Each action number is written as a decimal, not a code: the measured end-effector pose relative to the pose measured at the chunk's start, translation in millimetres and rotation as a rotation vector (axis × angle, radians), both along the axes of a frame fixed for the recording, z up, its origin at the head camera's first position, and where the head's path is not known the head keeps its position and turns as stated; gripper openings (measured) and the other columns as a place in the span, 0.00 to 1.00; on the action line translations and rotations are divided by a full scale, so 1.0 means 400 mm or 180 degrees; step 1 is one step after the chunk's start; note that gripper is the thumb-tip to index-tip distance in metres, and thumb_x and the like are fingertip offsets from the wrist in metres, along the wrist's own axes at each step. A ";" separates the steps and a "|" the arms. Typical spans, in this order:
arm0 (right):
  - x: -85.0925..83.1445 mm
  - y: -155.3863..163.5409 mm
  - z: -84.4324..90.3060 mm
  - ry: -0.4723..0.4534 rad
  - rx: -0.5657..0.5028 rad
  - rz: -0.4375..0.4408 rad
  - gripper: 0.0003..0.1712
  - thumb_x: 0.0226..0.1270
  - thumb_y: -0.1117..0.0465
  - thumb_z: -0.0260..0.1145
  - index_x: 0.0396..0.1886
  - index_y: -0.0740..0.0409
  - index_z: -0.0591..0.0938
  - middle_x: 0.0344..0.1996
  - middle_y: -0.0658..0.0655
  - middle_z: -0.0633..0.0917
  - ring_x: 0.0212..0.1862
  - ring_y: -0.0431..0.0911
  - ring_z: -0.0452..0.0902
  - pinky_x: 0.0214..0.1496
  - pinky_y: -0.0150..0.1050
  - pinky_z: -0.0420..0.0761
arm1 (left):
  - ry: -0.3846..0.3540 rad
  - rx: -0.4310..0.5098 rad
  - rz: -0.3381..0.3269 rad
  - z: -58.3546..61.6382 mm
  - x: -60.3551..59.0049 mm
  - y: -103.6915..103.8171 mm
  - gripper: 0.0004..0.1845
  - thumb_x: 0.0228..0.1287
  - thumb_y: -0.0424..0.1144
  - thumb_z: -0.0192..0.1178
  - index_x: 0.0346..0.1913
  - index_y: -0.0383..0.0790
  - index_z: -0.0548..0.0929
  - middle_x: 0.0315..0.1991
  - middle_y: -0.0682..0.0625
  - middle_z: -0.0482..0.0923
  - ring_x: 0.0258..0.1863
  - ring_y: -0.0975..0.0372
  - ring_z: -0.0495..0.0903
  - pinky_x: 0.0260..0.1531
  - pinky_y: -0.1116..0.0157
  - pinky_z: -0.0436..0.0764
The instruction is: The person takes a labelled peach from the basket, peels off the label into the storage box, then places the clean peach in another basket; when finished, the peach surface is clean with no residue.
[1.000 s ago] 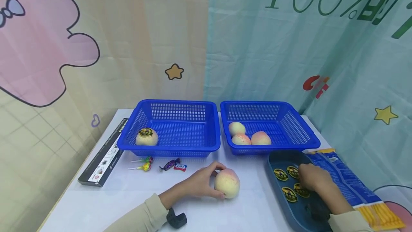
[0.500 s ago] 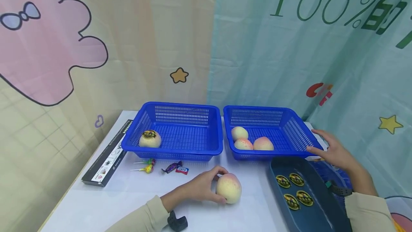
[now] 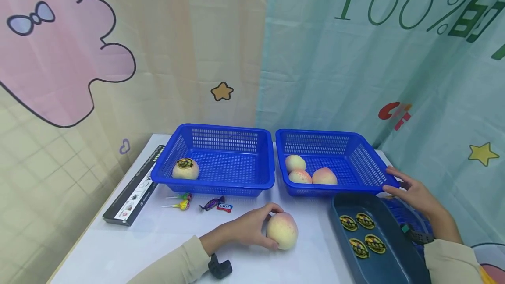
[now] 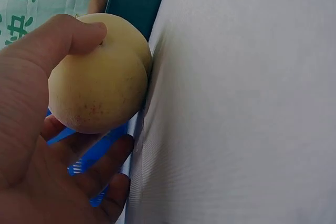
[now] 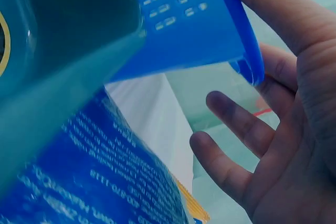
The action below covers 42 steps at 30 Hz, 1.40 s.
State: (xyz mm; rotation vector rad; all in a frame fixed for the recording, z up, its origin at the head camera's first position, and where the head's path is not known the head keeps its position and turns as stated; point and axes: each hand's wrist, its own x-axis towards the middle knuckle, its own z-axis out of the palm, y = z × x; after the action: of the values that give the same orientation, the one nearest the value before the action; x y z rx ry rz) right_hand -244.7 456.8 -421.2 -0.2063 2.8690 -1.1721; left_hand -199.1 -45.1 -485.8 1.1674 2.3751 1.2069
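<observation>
Head view: the left hand [image 3: 248,230] cups a loose peach [image 3: 282,230] on the white table [image 3: 158,244], fingers curled round its near side and thumb on top; the left wrist view confirms the grip, with the thumb [image 4: 73,35] pressed near the stem dimple and the fruit resting against the cloth. The right hand [image 3: 412,193] is spread, fingers straight and holding nothing, its fingertips at the right rim of the right blue basket [image 3: 371,161]; the right wrist view shows those fingers [image 5: 236,124] just under the basket's corner, touching or nearly so, I cannot tell which.

Further out, that basket holds three bare peaches [image 3: 311,172], while the left blue basket [image 3: 221,135] holds one peach carrying a round sticker [image 3: 184,163]. A dark blue tray [image 3: 343,240] with four such stickers [image 3: 360,233] sits just in front of the right basket, near the right hand. Candies [image 3: 197,204] and a flat box [image 3: 134,187] lie at the left.

My judgement: the work in hand looks like labelling peaches, and the held peach has no sticker that I can see. The step seems to be between pick-up and labelling. The next move likely calls for the right hand to come to the tray and lift one sticker by its edge, while the left steadies the fruit so it cannot roll
</observation>
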 end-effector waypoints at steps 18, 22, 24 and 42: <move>-0.013 0.020 -0.006 0.0032 -0.0151 0.0030 0.44 0.78 0.49 0.61 0.80 0.66 0.53 0.80 0.63 0.44 0.70 0.77 0.54 0.62 0.67 0.71 | 0.0641 0.0434 0.0005 0.285 -0.101 0.112 0.41 0.50 0.39 0.78 0.69 0.45 0.70 0.64 0.49 0.67 0.58 0.60 0.72 0.48 0.66 0.81; -0.017 0.020 -0.006 -0.0014 -0.0142 0.0044 0.44 0.78 0.49 0.61 0.80 0.65 0.53 0.80 0.62 0.44 0.71 0.75 0.53 0.61 0.52 0.77 | 0.0526 0.0230 0.0262 0.358 -0.212 0.168 0.41 0.51 0.39 0.77 0.69 0.44 0.70 0.61 0.46 0.67 0.52 0.59 0.73 0.39 0.67 0.83; -0.016 0.023 -0.010 -0.0046 -0.0216 0.0034 0.44 0.78 0.49 0.61 0.80 0.65 0.52 0.80 0.61 0.44 0.71 0.76 0.51 0.58 0.41 0.79 | 0.0483 0.0060 0.0362 0.366 -0.269 0.203 0.40 0.52 0.40 0.77 0.68 0.44 0.70 0.60 0.46 0.68 0.49 0.59 0.74 0.37 0.68 0.82; -0.014 0.040 -0.035 0.0051 -0.0462 0.0046 0.41 0.79 0.52 0.60 0.80 0.65 0.54 0.81 0.60 0.45 0.71 0.72 0.56 0.49 0.23 0.76 | 0.0403 -0.1202 0.0934 0.295 -0.408 0.383 0.37 0.55 0.42 0.76 0.67 0.50 0.71 0.56 0.51 0.77 0.57 0.58 0.75 0.69 0.37 0.53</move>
State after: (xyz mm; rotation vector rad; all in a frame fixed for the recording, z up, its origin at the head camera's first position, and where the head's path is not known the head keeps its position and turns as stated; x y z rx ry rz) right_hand -250.3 472.8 -435.1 -0.2413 2.7920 -1.3833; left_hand -362.4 108.1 -367.8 0.8176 2.7831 0.7190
